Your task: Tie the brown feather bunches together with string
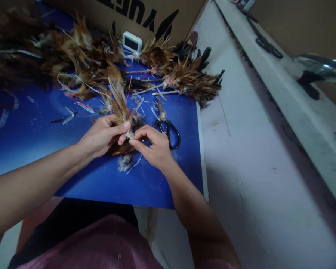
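A bunch of brown and tan feathers (119,102) stands up out of my left hand (103,132), which is closed round its lower part with the thumb across the front. At the whitish, fluffy base of the bunch, my right hand (153,145) pinches with thumb and forefinger. Whether a strand is between those fingertips is too small to tell. Black-handled scissors (175,136) lie just beyond my right hand, their blades partly covered by a small feather piece (161,111). Below my hands, a grey fluffy feather (125,163) rests on the blue table surface (100,183).
Several tied feather bundles on sticks (190,76) lie at the back right. A large heap of loose feathers (80,45) covers the back left. Behind them stand a small white digital display (132,42) and a cardboard box (181,15). Clear plastic strips (69,116) are scattered about.
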Demonstrator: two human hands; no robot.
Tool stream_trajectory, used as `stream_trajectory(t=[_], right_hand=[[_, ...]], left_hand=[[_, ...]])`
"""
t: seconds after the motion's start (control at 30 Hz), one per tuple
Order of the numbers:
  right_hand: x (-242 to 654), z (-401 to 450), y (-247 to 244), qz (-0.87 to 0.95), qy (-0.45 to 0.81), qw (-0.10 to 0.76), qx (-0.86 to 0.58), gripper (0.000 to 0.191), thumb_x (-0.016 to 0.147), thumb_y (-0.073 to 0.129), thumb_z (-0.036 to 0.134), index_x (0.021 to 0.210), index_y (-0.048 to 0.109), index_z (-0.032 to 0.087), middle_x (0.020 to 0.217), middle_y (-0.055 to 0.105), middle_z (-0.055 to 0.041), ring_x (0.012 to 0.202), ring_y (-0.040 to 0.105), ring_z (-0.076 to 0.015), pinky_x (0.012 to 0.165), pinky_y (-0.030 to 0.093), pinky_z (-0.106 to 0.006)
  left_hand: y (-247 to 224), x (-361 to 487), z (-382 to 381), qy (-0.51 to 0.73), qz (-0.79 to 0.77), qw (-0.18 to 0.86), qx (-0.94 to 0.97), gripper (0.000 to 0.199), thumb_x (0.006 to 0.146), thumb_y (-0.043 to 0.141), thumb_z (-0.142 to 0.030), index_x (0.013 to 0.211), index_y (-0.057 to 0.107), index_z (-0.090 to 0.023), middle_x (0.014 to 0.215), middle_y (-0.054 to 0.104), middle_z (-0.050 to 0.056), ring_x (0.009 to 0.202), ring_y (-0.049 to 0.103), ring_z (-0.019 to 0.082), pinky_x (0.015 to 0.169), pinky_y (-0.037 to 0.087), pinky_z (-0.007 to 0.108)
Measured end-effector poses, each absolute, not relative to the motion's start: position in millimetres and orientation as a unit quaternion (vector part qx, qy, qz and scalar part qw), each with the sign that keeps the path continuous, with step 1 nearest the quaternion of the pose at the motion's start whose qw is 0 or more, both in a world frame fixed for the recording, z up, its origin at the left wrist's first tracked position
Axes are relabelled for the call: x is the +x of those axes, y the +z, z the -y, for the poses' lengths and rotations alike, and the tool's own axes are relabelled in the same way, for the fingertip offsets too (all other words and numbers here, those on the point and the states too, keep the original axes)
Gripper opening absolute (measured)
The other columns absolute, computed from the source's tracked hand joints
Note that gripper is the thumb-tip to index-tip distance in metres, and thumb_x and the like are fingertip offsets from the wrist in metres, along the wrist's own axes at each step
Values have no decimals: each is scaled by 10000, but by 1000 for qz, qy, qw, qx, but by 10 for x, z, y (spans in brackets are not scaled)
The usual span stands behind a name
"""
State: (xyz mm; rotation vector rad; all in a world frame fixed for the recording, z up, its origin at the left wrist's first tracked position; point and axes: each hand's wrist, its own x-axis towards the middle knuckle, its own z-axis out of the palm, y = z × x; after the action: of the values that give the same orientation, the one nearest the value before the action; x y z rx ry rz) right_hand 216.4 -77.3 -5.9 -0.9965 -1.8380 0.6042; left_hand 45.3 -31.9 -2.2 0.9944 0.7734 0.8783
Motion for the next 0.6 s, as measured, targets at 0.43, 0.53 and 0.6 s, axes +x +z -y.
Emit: stream_trajectory(t=[0.43, 0.53, 0.6], right_hand=[[2147, 780, -90, 734, 222, 470, -438, 172, 806, 696, 284, 896, 570, 211, 844, 631, -1, 741, 600, -120, 667, 518, -267], [2117, 778, -131, 703, 255, 475, -464, 318, 758, 745, 293, 1007, 559, 225, 892, 669, 1, 781, 641, -129, 669, 529, -263], [2098, 775, -154, 673, 294, 486, -474, 362, 751, 751, 301, 1047, 554, 231, 904, 688, 4, 789, 662, -129, 670, 540, -258]], left_hand=[[13, 442, 265, 434, -349, 703, 442, 342, 647, 839, -386, 592, 611, -137, 513, 544, -19, 407, 485, 61, 407, 406, 178], [0, 436, 271, 419, -345, 709, 450, 362, 665, 820, -427, 605, 612, -137, 510, 557, -6, 417, 490, 65, 431, 420, 180], [-7, 428, 274, 415, -342, 716, 445, 351, 671, 818, -426, 640, 621, -138, 523, 572, -4, 438, 502, 66, 454, 434, 177]])
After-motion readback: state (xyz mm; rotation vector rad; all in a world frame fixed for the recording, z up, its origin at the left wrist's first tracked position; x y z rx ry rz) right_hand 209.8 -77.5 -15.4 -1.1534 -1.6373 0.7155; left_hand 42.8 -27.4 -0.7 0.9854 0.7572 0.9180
